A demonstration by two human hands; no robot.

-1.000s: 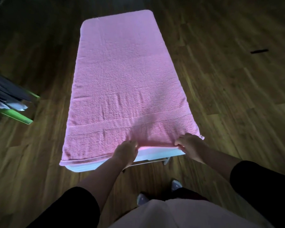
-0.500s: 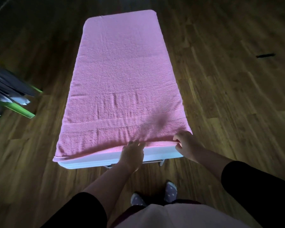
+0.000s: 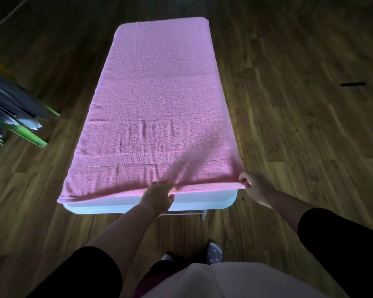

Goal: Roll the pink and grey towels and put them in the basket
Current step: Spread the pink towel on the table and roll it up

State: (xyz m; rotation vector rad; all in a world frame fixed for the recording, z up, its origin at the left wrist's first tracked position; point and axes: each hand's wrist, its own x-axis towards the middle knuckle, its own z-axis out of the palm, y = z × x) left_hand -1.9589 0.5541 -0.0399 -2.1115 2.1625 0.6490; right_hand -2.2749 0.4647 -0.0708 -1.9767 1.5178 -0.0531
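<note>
white table [image 3: 116, 206] under pink towel [image 3: 159, 104], left hand [image 3: 157, 195] and right hand [image 3: 254, 187] pinching its near hem.

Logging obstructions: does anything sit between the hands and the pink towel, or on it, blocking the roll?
Nothing visible does. The left hand pinches the near hem of the pink towel, the right hand grips its near right corner, and nothing lies on it. No basket is recognisable in view.
</note>
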